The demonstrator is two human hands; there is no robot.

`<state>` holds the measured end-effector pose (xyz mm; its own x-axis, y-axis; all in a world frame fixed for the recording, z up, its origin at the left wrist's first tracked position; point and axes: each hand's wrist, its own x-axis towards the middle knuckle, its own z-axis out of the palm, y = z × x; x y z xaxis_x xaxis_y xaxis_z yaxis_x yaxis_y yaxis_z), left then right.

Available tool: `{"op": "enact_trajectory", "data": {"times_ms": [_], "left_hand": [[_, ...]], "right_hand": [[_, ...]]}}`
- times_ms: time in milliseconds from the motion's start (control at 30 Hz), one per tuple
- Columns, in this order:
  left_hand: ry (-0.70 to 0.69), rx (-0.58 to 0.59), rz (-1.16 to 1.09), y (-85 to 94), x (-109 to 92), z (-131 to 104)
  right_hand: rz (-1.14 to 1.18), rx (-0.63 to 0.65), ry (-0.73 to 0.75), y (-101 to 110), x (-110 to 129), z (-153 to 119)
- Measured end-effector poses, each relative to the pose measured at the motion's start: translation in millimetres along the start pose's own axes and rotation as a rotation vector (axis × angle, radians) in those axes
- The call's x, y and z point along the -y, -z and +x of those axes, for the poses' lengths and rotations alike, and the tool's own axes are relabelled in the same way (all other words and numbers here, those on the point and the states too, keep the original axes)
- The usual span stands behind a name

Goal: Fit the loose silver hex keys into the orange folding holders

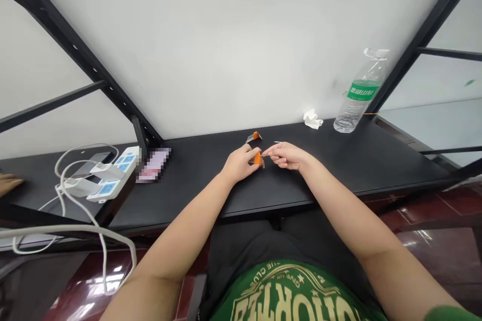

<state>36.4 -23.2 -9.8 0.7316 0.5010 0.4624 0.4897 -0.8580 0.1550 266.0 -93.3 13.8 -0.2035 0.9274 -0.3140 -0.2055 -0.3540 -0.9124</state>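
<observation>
At the middle of the black table, my left hand (241, 162) grips a small orange piece (258, 158) with metal-looking bits at its lower end. My right hand (286, 155) is closed in a pinch around a thin metal tool (266, 155), whose tip points left and meets or nearly meets the orange piece. Its exact kind is too small to make out. A second small orange and metallic piece (255, 136) lies just beyond my left hand. A short pale tip (277, 142) shows above my right fingers; I cannot tell what it belongs to.
A large plastic bottle (359, 93) and a crumpled tissue (312, 119) stand by the wall at right. On the left are a pixelated phone-like item (154, 164) and a white power strip (115, 173) with cables. Another person's hand (9, 183) shows at far left.
</observation>
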Motion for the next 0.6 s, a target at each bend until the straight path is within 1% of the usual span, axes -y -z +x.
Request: {"op": "enact_trajectory", "data": {"times_ms": [100, 200, 333, 467, 600], "left_hand": [[-0.001, 0.008, -0.028, 1.5, -3.0, 0.1], [0.029, -0.019, -0.088, 2.3, -4.0, 0.1], [0.039, -0.045, -0.148, 2.5, -3.0, -0.1], [0.032, -0.039, -0.133, 2.3, -2.8, -0.3], [0.055, -0.034, -0.129, 1.7, -1.7, -0.4]], "right_hand": [[0.011, -0.006, 0.034, 0.7, -1.1, 0.8], [0.028, 0.012, 0.065, 3.2, -1.5, 1.3], [0.036, 0.016, 0.067, 5.7, -2.1, 2.1], [0.034, 0.025, 0.06, 4.7, -3.1, 3.0], [0.021, 0.007, 0.071, 4.8, -3.1, 2.4]]}}
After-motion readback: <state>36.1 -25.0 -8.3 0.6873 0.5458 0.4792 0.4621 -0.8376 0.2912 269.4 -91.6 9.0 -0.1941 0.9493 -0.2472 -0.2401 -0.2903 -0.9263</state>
